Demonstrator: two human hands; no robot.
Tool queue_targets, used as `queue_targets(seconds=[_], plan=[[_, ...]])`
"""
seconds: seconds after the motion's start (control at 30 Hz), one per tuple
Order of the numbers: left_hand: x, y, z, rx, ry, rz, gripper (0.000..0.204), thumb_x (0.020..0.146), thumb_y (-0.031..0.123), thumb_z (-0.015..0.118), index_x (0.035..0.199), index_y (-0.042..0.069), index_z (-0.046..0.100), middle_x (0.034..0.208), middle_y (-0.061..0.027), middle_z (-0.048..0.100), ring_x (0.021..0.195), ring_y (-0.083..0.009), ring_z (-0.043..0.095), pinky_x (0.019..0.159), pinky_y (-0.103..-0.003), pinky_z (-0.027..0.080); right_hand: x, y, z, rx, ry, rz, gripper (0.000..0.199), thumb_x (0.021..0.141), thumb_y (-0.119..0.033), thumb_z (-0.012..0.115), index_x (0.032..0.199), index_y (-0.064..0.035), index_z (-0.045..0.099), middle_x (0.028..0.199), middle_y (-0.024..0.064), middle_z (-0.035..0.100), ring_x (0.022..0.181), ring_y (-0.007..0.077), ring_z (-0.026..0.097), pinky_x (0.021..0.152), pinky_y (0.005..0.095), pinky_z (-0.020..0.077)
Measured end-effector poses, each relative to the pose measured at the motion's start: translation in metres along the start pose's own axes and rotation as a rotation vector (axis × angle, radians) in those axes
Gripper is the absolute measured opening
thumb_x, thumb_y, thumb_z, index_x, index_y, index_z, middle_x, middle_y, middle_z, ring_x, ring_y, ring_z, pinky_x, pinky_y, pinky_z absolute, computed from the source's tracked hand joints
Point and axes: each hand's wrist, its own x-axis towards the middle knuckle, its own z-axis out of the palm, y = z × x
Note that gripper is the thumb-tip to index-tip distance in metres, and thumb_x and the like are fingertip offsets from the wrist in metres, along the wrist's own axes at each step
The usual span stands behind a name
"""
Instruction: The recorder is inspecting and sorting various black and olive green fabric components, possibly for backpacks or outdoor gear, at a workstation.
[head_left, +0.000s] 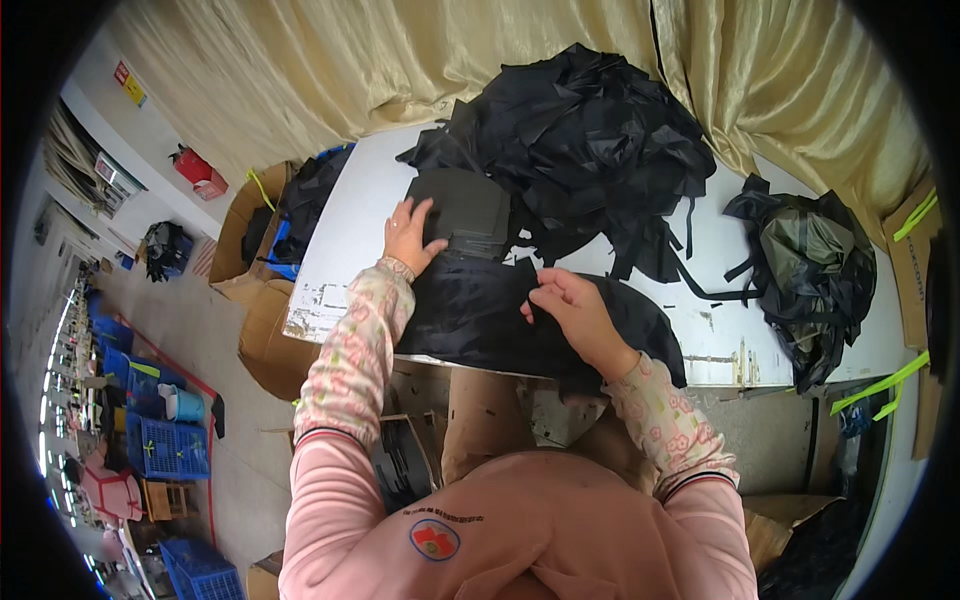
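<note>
My left hand (408, 236) lies flat with spread fingers on the edge of a stack of dark grey fabric panels (465, 208). Its fingertips touch that stack. My right hand (570, 308) pinches the top edge of a black fabric piece (480, 310) that lies across the near part of the white table (340, 240). Behind both hands rises a big heap of black fabric cuttings and straps (575, 140).
A dark olive and black bundle (815, 275) sits at the table's right. Cardboard boxes (255, 215) with dark fabric stand left of the table. More cardboard (490, 415) is under the table edge. A golden curtain (400, 60) hangs behind. Blue crates (165, 445) line the floor at left.
</note>
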Motion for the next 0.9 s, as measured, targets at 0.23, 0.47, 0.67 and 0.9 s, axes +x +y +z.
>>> queue_targets(seconds=[0.23, 0.47, 0.67, 0.9], plan=[[0.033, -0.026, 0.046, 0.280, -0.480, -0.251, 0.078, 0.071, 0.035, 0.078, 0.138, 0.023, 0.038, 0.147, -0.0101, 0.032, 0.140, -0.0305, 0.023, 0.111, -0.056, 0.018, -0.012, 0.004, -0.004, -0.014, 0.057, 0.072, 0.012, 0.091, -0.007, 0.057, 0.096, 0.0031, 0.057, 0.082, 0.0040, 0.064, 0.074, 0.0089, 0.061, 0.071, 0.0221, 0.0464], [0.045, -0.014, 0.028, 0.220, -0.518, -0.119, 0.048, 0.075, 0.025, 0.074, 0.115, 0.015, 0.049, 0.130, -0.0087, 0.050, 0.129, -0.0281, 0.040, 0.105, -0.052, 0.028, -0.012, 0.014, -0.010, -0.032, 0.072, 0.067, 0.012, 0.091, -0.009, 0.058, 0.093, 0.0021, 0.058, 0.081, 0.0020, 0.062, 0.074, 0.0081, 0.060, 0.068, 0.0213, 0.0457], [0.036, 0.008, -0.005, -0.100, -0.256, -0.116, 0.030, 0.078, 0.007, 0.056, 0.108, 0.009, 0.049, 0.103, -0.0141, 0.063, 0.104, -0.0345, 0.059, 0.091, -0.040, 0.044, -0.002, 0.022, -0.005, -0.054, 0.119, 0.014, 0.012, 0.090, -0.010, 0.060, 0.088, 0.0013, 0.059, 0.075, -0.0008, 0.059, 0.068, 0.0052, 0.056, 0.062, 0.0200, 0.0435], [-0.026, 0.098, -0.050, -1.294, -0.009, -0.183, 0.038, 0.084, -0.009, 0.044, 0.120, 0.000, 0.051, 0.112, -0.0078, 0.063, 0.106, -0.0161, 0.057, 0.094, -0.028, 0.043, 0.028, -0.005, 0.015, -0.453, 0.252, -0.280, 0.014, 0.087, -0.011, 0.065, 0.082, 0.0003, 0.060, 0.062, -0.0015, 0.055, 0.056, 0.0019, 0.045, 0.051, 0.0201, 0.0375]])
